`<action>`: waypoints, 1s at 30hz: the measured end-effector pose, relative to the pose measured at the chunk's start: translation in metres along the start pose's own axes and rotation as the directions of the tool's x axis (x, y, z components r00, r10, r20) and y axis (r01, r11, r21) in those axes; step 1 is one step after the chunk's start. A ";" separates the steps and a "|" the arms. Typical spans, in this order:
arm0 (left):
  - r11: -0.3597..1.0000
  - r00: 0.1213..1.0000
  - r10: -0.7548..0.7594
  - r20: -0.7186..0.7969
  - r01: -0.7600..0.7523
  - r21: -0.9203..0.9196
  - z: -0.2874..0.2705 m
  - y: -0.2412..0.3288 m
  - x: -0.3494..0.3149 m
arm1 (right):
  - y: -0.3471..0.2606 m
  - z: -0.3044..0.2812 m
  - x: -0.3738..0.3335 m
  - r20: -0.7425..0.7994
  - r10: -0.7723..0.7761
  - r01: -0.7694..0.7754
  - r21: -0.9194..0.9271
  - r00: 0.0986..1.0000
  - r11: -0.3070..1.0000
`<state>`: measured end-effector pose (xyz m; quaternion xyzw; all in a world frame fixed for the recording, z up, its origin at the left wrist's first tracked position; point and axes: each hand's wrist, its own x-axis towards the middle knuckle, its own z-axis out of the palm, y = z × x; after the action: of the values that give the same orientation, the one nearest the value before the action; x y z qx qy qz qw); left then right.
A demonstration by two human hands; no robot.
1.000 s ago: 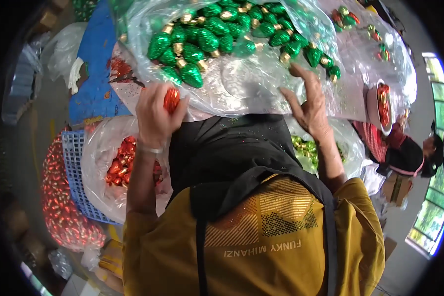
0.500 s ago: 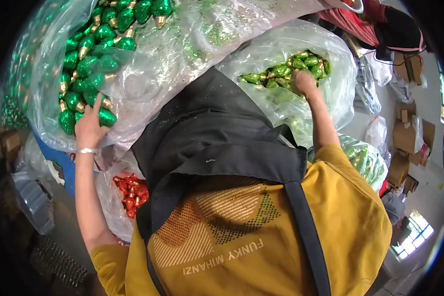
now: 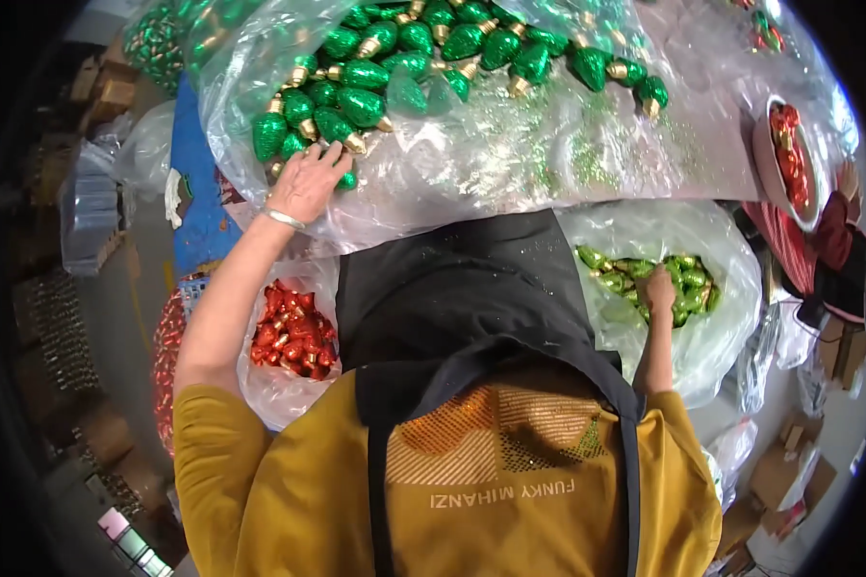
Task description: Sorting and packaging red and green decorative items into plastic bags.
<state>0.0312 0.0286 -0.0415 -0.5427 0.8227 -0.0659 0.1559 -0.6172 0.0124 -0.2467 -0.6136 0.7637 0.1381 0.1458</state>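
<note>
Dark green glittered bulb ornaments (image 3: 361,75) with gold caps lie in a heap on a clear plastic sheet over the table. At the near left edge of that heap, my left hand (image 3: 304,187) rests with its fingers apart and bent over the bulbs. One green bulb shows by its thumb. My right hand (image 3: 658,288) reaches down into a clear plastic bag (image 3: 736,332) among light green bulb ornaments (image 3: 691,287). Its fingers are mostly hidden there. Beside my left forearm, a second plastic bag (image 3: 260,389) holds shiny red bulb ornaments (image 3: 293,332).
Green glitter is scattered over the plastic-covered tabletop (image 3: 587,159). At the far right stands a white bowl (image 3: 770,183) with red ornaments, next to another person's hand (image 3: 847,180). Cardboard boxes (image 3: 779,476) and plastic bags lie on the floor at the right.
The head view has shifted, bringing the red bulbs and the bowl into fuller view. My left hand has changed from a pointing finger to fingers curled over the bulbs; my right hand stays in the bag.
</note>
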 end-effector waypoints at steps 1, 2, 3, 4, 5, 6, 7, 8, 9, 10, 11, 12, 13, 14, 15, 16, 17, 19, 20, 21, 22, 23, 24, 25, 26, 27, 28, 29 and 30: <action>1.000 1.000 -0.017 -0.007 0.017 0.002 -0.004 -0.002 -0.004 | -0.011 -0.028 -0.008 -0.078 -0.062 0.063 0.018 0.995 0.998; 0.961 0.976 -0.165 -0.144 0.126 -0.246 -0.016 -0.004 -0.004 | -0.028 -0.066 -0.025 -0.156 -0.107 0.113 0.031 0.982 0.993; 0.854 0.914 -0.330 -0.234 0.184 -0.488 -0.030 -0.009 -0.005 | -0.067 -0.122 -0.052 -0.232 -0.154 0.209 0.237 0.960 0.949; 0.692 0.827 -0.488 -0.278 0.174 -0.700 -0.042 -0.015 -0.001 | -0.109 -0.171 -0.084 -0.316 -0.171 0.300 0.426 0.933 0.853; 0.694 0.826 -0.484 -0.287 0.163 -0.701 -0.060 -0.018 0.005 | -0.141 -0.197 -0.103 -0.394 -0.181 0.414 0.658 0.901 0.629; 0.375 0.667 -0.686 -0.292 -0.020 -0.927 -0.078 -0.018 0.014 | -0.172 -0.216 -0.117 -0.472 -0.166 0.500 0.800 0.866 0.331; 0.029 0.501 -0.848 -0.174 -0.283 -0.959 -0.093 -0.013 0.023 | -0.207 -0.229 -0.131 -0.628 -0.236 0.667 0.728 0.741 0.158; 0.023 0.495 -0.851 -0.174 -0.295 -0.955 -0.106 -0.004 0.036 | -0.240 -0.243 -0.143 -0.765 -0.274 0.791 0.611 0.583 -0.026; -0.057 0.423 -0.888 -0.180 -0.491 -0.870 -0.119 0.009 0.052 | -0.268 -0.259 -0.149 -0.808 -0.412 0.882 0.471 0.421 -0.023; -0.113 0.348 -0.922 -0.172 -0.665 -0.738 -0.129 0.022 0.064 | -0.291 -0.269 -0.152 -0.806 -0.539 0.946 0.319 0.244 -0.049; -0.072 0.373 -0.899 -0.229 -0.642 -0.764 -0.135 0.033 0.072 | -0.312 -0.270 -0.152 -0.734 -0.646 0.959 0.284 0.210 -0.011; -0.026 0.400 -0.871 -0.285 -0.617 -0.786 -0.136 0.041 0.079 | -0.325 -0.269 -0.148 -0.650 -0.739 0.970 0.243 0.179 0.022; -0.007 0.461 -0.826 -0.324 -0.584 -0.812 -0.131 0.047 0.083 | -0.331 -0.268 -0.145 -0.646 -0.746 0.973 0.229 0.161 0.011; 0.014 0.522 -0.776 -0.355 -0.549 -0.836 -0.122 0.049 0.085 | -0.336 -0.266 -0.141 -0.594 -0.796 0.993 0.083 0.118 0.085; 0.016 0.509 -0.785 -0.353 -0.554 -0.833 -0.116 0.050 0.086 | -0.338 -0.264 -0.137 -0.530 -0.843 0.986 -0.069 0.090 0.148; 0.267 0.577 -0.640 -0.507 -0.452 -0.851 -0.110 0.050 0.086 | -0.339 -0.264 -0.136 -0.460 -0.885 0.955 -0.223 0.074 0.196; 0.510 0.660 -0.456 -0.597 -0.355 -0.783 -0.104 0.049 0.086 | -0.339 -0.266 -0.135 -0.452 -0.890 0.955 -0.229 0.065 0.186; 0.508 0.730 -0.421 -0.539 -0.303 -0.807 -0.099 0.049 0.081 | -0.335 -0.271 -0.140 -0.373 -0.924 0.963 -0.210 0.081 0.169; 0.511 0.795 -0.376 -0.476 -0.251 -0.822 -0.096 0.048 0.076 | -0.333 -0.273 -0.140 -0.332 -0.939 0.967 -0.197 0.089 0.162; 0.515 0.853 -0.328 -0.405 -0.198 -0.834 -0.093 0.048 0.072 | -0.332 -0.272 -0.140 -0.326 -0.941 0.969 -0.190 0.091 0.160; 0.509 0.858 -0.329 -0.395 -0.191 -0.839 -0.091 0.046 0.067 | -0.331 -0.271 -0.139 -0.352 -0.933 0.966 -0.203 0.077 0.157; 0.562 0.810 -0.334 -0.483 -0.241 -0.791 -0.092 0.044 0.060 | -0.329 -0.269 -0.139 -0.377 -0.924 0.964 -0.216 0.064 0.154; 0.613 0.755 -0.331 -0.566 -0.284 -0.737 -0.092 0.042 0.053 | -0.327 -0.268 -0.138 -0.400 -0.915 0.962 -0.227 0.051 0.153; 0.662 0.696 -0.318 -0.644 -0.322 -0.676 -0.090 0.042 0.046 | -0.324 -0.267 -0.137 -0.395 -0.917 0.965 -0.214 0.059 0.154; 0.655 0.706 -0.318 -0.633 -0.319 -0.685 -0.087 0.043 0.040 | -0.321 -0.268 -0.136 -0.420 -0.906 0.971 -0.193 0.050 0.143; 0.716 0.714 -0.272 -0.645 -0.298 -0.631 -0.085 0.045 0.033 | -0.318 -0.268 -0.135 -0.445 -0.895 0.976 -0.173 0.041 0.131; 0.775 0.722 -0.220 -0.656 -0.280 -0.567 -0.083 0.045 0.027 | -0.318 -0.269 -0.134 -0.474 -0.880 0.980 -0.157 0.032 0.120; 0.827 0.729 -0.166 -0.664 -0.264 -0.496 -0.082 0.045 0.023 | -0.317 -0.269 -0.135 -0.474 -0.879 0.981 -0.147 0.040 0.124; 0.825 0.735 -0.161 -0.659 -0.266 -0.499 -0.079 0.045 0.021 | -0.316 -0.269 -0.137 -0.463 -0.884 0.983 -0.126 0.058 0.130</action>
<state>-0.0419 0.0229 0.0170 -0.4770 0.8190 -0.0084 -0.3187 -0.2945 -0.0360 0.0442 -0.9513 0.1978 -0.2165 0.0948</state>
